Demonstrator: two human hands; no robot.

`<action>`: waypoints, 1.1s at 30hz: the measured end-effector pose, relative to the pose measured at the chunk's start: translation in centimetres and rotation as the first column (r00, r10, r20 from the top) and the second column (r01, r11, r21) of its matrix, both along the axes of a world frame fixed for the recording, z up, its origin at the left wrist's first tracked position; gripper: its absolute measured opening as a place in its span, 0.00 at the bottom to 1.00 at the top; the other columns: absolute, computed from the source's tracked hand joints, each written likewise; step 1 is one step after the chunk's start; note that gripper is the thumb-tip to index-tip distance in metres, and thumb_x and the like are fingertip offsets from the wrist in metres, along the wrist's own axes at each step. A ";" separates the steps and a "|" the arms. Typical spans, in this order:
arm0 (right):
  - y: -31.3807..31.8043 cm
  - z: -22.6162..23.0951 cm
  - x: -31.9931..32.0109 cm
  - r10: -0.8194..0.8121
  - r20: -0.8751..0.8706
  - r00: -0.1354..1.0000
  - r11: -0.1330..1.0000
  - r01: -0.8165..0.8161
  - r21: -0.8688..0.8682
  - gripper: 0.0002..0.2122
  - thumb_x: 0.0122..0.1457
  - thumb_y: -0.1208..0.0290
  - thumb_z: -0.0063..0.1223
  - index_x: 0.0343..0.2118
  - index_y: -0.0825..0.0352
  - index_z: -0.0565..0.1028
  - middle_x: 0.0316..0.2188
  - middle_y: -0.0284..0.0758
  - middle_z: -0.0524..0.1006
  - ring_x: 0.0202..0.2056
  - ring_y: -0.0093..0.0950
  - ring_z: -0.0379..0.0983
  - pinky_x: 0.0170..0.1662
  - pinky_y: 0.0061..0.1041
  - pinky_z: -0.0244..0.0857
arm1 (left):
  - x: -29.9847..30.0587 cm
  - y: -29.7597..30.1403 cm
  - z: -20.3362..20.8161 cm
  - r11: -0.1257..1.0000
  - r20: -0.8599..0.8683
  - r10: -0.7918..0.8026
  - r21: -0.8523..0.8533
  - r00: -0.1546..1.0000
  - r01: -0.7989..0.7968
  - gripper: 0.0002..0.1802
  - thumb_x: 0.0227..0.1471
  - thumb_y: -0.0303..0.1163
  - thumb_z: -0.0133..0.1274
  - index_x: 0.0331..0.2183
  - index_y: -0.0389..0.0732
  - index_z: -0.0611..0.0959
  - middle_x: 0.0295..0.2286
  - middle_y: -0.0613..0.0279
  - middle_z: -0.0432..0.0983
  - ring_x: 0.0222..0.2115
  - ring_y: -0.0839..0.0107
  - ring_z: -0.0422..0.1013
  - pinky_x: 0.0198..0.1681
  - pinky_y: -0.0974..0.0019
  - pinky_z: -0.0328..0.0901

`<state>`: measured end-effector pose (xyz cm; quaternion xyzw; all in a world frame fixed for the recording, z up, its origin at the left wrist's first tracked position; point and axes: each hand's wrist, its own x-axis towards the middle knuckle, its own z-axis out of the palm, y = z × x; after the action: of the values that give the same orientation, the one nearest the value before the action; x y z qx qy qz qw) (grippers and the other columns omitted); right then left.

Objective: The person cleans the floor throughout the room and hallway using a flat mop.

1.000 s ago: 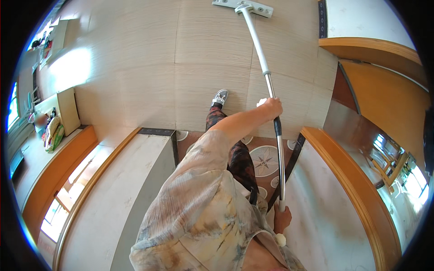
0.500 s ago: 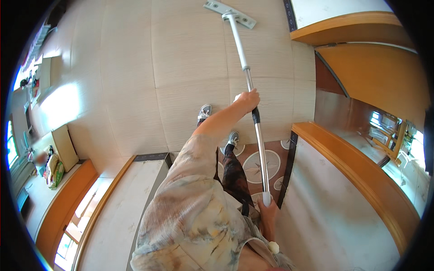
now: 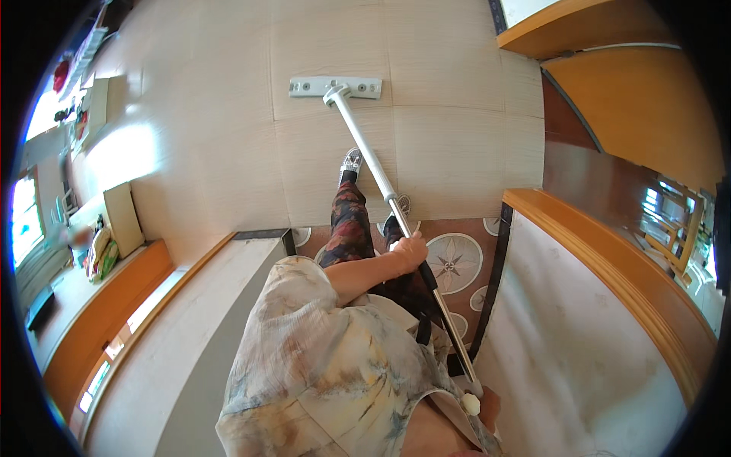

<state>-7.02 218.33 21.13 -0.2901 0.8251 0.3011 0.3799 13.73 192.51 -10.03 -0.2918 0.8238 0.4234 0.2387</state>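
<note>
A flat mop slants across the view, with a silver and white pole (image 3: 362, 148) and a long flat white head (image 3: 364, 87) lying on the beige floor, ahead of my feet. Midway along the pole, my left hand (image 3: 412, 252) is closed around it just above a black sleeve. Down at the lower right, my right hand (image 3: 489, 410) is at the pole's top end; its fingers are mostly hidden behind the pole and my clothing, but it appears to grip that end.
A low wall with wooden trim (image 3: 594, 257) stands close on my right, and a pale wall (image 3: 194, 324) on my left. Patterned red-brown tiles (image 3: 454, 263) lie underfoot. Orange-brown wooden panels (image 3: 632, 107) rise at the far right. A patterned bag (image 3: 101, 257) sits at the left.
The mop head has come back toward me and to the left, turning more crosswise. Both hands have drawn back with the pole, and my left arm is more bent.
</note>
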 end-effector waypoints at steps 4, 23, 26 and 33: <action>3.0 0.1 -3.5 0.166 -0.145 0.975 0.986 -0.164 0.025 0.16 0.38 0.56 0.64 0.24 0.63 0.77 0.21 0.42 0.76 0.26 0.43 0.73 0.29 0.39 0.66 | -0.6 4.7 -0.5 0.996 -0.174 0.061 -0.059 0.983 -0.072 0.14 0.32 0.31 0.59 0.27 0.37 0.81 0.29 0.58 0.74 0.41 0.61 0.67 0.35 0.62 0.70; -29.0 -7.7 10.1 0.728 -0.130 0.673 0.604 -0.719 -0.344 0.15 0.43 0.56 0.61 0.19 0.62 0.71 0.18 0.40 0.74 0.24 0.43 0.72 0.26 0.40 0.62 | 27.4 -4.4 -3.8 0.511 -0.181 0.760 -0.427 0.624 -0.746 0.07 0.38 0.29 0.56 0.25 0.43 0.76 0.27 0.61 0.72 0.37 0.61 0.68 0.36 0.60 0.70; -33.1 -8.4 15.2 0.798 -0.052 0.600 0.516 -0.726 -0.454 0.15 0.43 0.57 0.61 0.21 0.63 0.71 0.17 0.39 0.74 0.24 0.42 0.72 0.28 0.40 0.62 | 32.3 -5.8 -4.4 0.481 -0.093 0.821 -0.417 0.563 -0.771 0.06 0.38 0.30 0.56 0.24 0.43 0.76 0.27 0.61 0.73 0.37 0.60 0.68 0.37 0.60 0.69; -36.8 -6.9 19.8 0.848 -0.089 0.522 0.466 -0.816 -0.341 0.15 0.43 0.58 0.62 0.24 0.63 0.71 0.21 0.40 0.75 0.27 0.41 0.73 0.30 0.38 0.64 | 35.2 -6.0 -6.6 0.460 -0.153 0.817 -0.409 0.556 -0.788 0.07 0.34 0.28 0.56 0.23 0.43 0.76 0.28 0.62 0.73 0.37 0.60 0.68 0.37 0.60 0.67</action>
<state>12.82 181.54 14.25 -0.7294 0.5987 0.2862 0.1664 48.93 186.49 -16.60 -0.7027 0.6525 0.2817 -0.0334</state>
